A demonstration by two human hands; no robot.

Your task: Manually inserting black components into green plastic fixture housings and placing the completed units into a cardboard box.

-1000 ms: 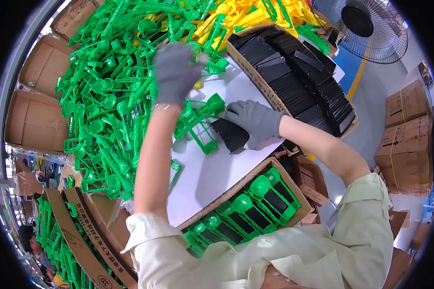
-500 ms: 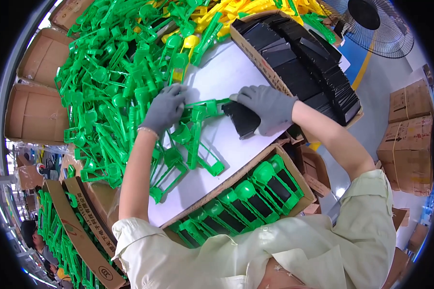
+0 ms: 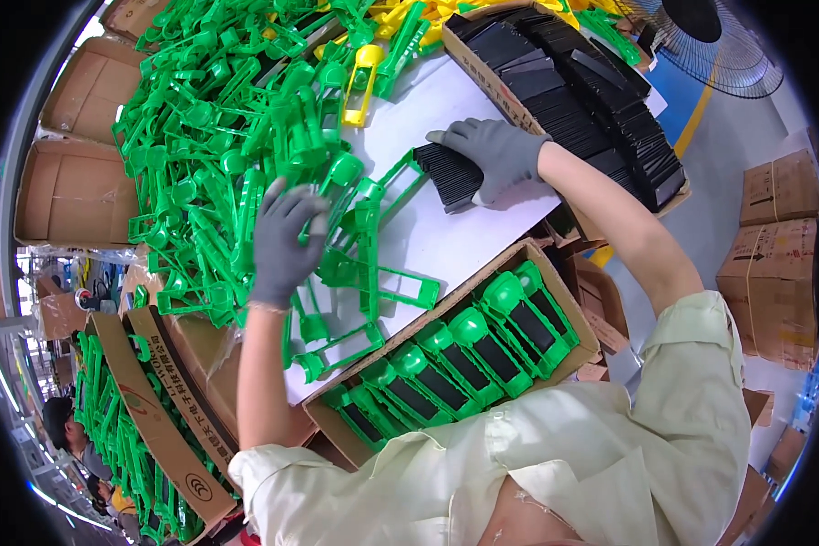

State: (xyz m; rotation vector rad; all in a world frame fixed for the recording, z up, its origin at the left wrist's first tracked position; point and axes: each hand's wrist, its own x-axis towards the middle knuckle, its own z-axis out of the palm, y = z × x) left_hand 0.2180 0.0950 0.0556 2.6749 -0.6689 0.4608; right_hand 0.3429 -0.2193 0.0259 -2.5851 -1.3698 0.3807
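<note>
A fanned stack of thin black plates (image 3: 449, 177) is gripped in my right hand (image 3: 499, 156), which wears a grey glove and is closed over the stack's far end. Against the stack's left end lies a long green plastic frame (image 3: 399, 182), whose other end reaches other green pieces. My left hand (image 3: 287, 241), gloved too, hovers at the right edge of a big heap of green plastic frames (image 3: 214, 164). Its fingers are apart and slightly blurred, with nothing seen in them. Several loose green frames (image 3: 366, 259) lie between the hands on the white table top (image 3: 419, 255).
Close to my body, a cardboard box (image 3: 584, 341) holds a row of green frames with black plates in them. Another carton (image 3: 500, 80) of black plates stands far right. A yellow frame (image 3: 362, 86) lies by the heap. A fan (image 3: 701, 36) stands beyond.
My left hand has come away from the green frame beside the black plates, moving left and opening. My right hand still holds the stack, now slightly farther away. The view has shifted a little.
</note>
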